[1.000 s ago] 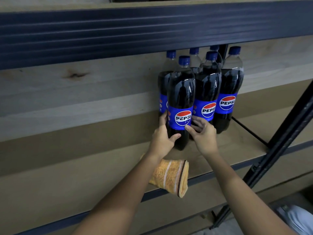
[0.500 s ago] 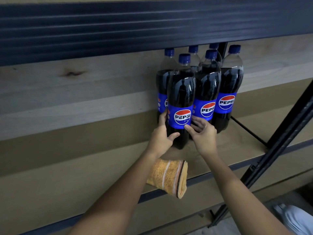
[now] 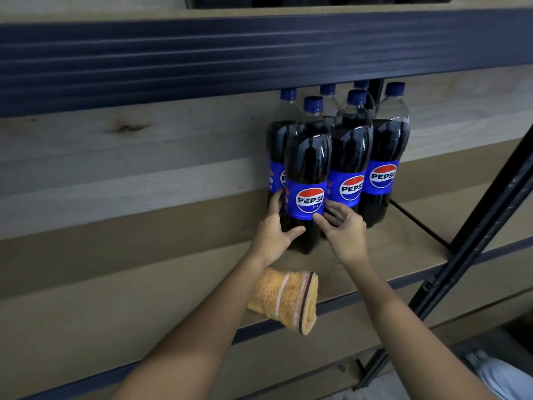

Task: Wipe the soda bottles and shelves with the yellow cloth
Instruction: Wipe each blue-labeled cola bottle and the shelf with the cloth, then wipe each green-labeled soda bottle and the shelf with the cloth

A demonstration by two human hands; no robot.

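Note:
Several Pepsi bottles with blue caps stand clustered on the wooden shelf (image 3: 403, 249). The front bottle (image 3: 308, 168) is held low down between both hands. My left hand (image 3: 274, 235) curls round its left side, thumb across the front below the label. My right hand (image 3: 341, 229) grips its right side, thumb at the label's lower edge, fingers reaching behind. The yellow cloth (image 3: 285, 298), folded with striped ends, lies on the shelf's front edge below my left wrist, partly overhanging it and held by neither hand.
A dark metal beam (image 3: 259, 53) of the shelf above runs across the top. A black upright post (image 3: 490, 226) and a thin diagonal brace (image 3: 418, 223) stand at the right. Bare wooden shelf stretches to the left of the bottles. More dark bottles show on the upper shelf.
Both hands stay on the front bottle with almost no movement. The view has tilted slightly, so the upper shelf's top now shows.

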